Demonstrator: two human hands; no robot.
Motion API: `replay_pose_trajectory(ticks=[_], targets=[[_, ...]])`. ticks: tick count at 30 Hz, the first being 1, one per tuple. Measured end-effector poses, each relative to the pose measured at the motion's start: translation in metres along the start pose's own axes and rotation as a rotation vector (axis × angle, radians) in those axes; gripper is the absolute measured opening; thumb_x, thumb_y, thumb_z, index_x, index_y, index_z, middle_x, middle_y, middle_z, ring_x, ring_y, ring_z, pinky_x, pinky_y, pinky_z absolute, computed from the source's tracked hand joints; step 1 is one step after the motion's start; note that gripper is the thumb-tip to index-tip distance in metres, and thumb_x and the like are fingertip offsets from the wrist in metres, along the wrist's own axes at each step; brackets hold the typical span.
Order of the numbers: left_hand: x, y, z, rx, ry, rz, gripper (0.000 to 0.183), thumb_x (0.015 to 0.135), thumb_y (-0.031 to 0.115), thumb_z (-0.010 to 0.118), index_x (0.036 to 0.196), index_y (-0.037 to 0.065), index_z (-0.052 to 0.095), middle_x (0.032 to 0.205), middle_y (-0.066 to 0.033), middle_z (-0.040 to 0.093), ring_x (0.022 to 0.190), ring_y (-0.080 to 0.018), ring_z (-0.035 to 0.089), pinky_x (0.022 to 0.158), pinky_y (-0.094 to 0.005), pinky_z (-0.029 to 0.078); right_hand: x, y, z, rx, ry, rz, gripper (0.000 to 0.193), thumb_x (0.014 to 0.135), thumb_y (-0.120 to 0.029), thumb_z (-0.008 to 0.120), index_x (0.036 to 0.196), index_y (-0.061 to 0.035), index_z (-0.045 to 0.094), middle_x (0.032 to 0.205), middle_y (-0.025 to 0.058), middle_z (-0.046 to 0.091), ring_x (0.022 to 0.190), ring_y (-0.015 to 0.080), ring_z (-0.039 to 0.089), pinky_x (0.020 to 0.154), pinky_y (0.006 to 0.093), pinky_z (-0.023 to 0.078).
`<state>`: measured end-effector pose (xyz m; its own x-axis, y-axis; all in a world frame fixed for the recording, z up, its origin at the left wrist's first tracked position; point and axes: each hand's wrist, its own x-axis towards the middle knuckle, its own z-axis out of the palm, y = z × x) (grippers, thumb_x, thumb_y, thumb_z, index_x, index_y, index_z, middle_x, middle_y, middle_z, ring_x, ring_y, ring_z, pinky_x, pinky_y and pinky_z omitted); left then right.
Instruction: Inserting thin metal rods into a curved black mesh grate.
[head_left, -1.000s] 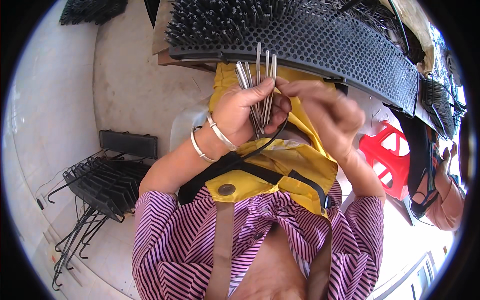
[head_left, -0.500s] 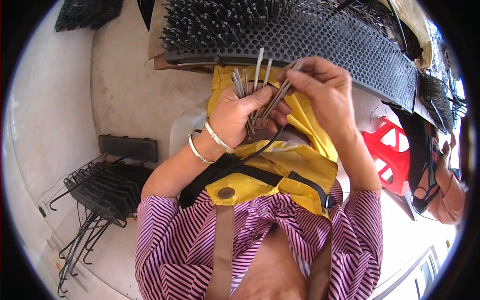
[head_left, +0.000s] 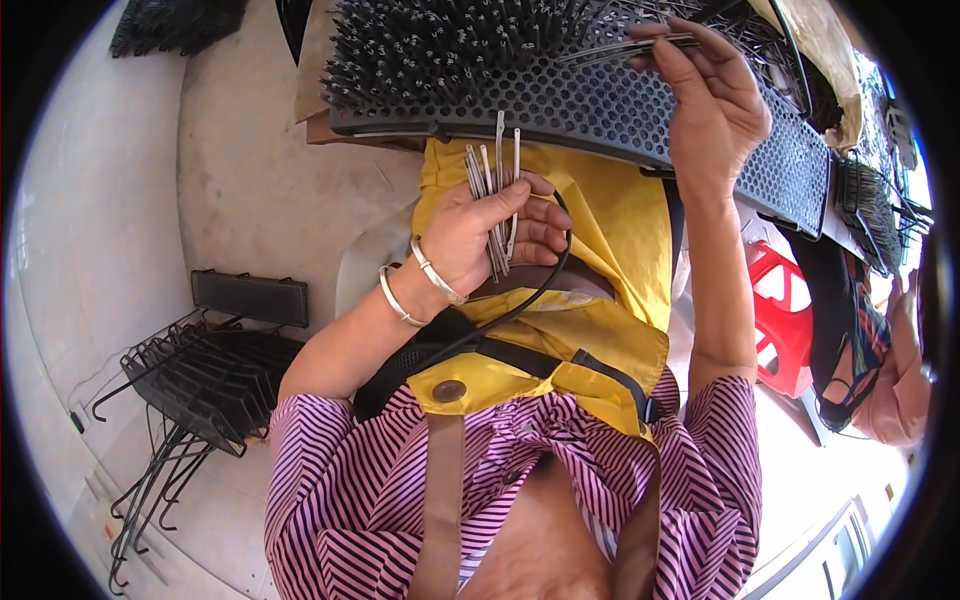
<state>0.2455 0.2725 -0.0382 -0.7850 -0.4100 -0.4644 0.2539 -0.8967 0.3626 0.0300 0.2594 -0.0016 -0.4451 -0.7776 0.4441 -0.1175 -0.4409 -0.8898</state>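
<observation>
My left hand point(head_left: 470, 232) is closed around a loose bundle of thin grey metal rods point(head_left: 500, 145) in front of my body. Their upper ends fan out above the thumb, and small holes seem to show at the tips. Out over the black perforated tray point(head_left: 630, 110), my right hand point(head_left: 715, 115) pinches a few similar rods point(head_left: 612, 50) between thumb and fingers, lying nearly level. Many dark rods point(head_left: 430, 55) stand upright in the tray's left part, close to the tips of the rods in my right hand.
Loose metal pieces point(head_left: 765, 55) lie beyond the tray. At lower left are stacked black racks with hooked wires point(head_left: 215, 380) and a dark rectangular tray point(head_left: 250, 297). A red plastic stool point(head_left: 780, 320) stands at right, beside another person point(head_left: 875, 385). Yellow cloth point(head_left: 610, 240) covers my lap.
My right hand has moved away from my left, up and right over the tray, carrying a few rods. The left hand stays nearly in place with its bundle, its fingers slightly loosened.
</observation>
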Motion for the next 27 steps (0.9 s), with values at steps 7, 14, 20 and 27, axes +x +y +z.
replay_pose_trajectory(ticks=[7,14,20,27], targets=[[0.005,0.000,-0.006,-0.019,-0.029,0.006,0.024,0.092,0.020,0.046,0.103,-0.001,0.051,0.089,-0.0187,0.061,0.077,-0.0272,0.062,0.068,-0.0362,0.053,0.001,0.006,0.009,-0.244,-0.165,-0.075,0.018,0.083,0.006,0.056,0.100,0.0043,0.058,0.091,0.0110,0.066,0.084,0.0148,0.063,0.077,0.0225,0.051],[0.012,-0.001,-0.010,-0.055,-0.051,-0.041,0.024,0.091,0.022,0.049,0.106,0.003,0.050,0.092,-0.0181,0.061,0.081,-0.0305,0.062,0.070,-0.0408,0.053,0.008,0.006,0.015,-0.668,-0.329,-0.317,0.017,0.076,0.006,0.059,0.092,-0.0002,0.060,0.083,0.0139,0.063,0.074,0.0255,0.063,0.063,0.0294,0.050],[0.015,-0.006,-0.022,-0.038,-0.081,0.003,0.026,0.091,0.021,0.049,0.108,0.002,0.051,0.096,-0.0172,0.060,0.084,-0.0296,0.061,0.073,-0.0405,0.052,0.005,0.000,0.035,-0.971,-0.418,-0.293,0.013,0.075,0.002,0.058,0.088,0.0011,0.057,0.070,0.0159,0.059,0.064,0.0339,0.057,0.056,0.0401,0.047],[0.012,-0.019,-0.026,-0.009,-0.136,0.023,0.026,0.091,0.019,0.048,0.110,0.002,0.050,0.097,-0.0167,0.060,0.085,-0.0280,0.061,0.075,-0.0400,0.052,0.008,0.001,0.042,-1.088,-0.562,-0.371,0.012,0.061,0.002,0.052,0.072,-0.0008,0.050,0.061,0.0157,0.056,0.060,0.0322,0.057,0.055,0.0391,0.047]])
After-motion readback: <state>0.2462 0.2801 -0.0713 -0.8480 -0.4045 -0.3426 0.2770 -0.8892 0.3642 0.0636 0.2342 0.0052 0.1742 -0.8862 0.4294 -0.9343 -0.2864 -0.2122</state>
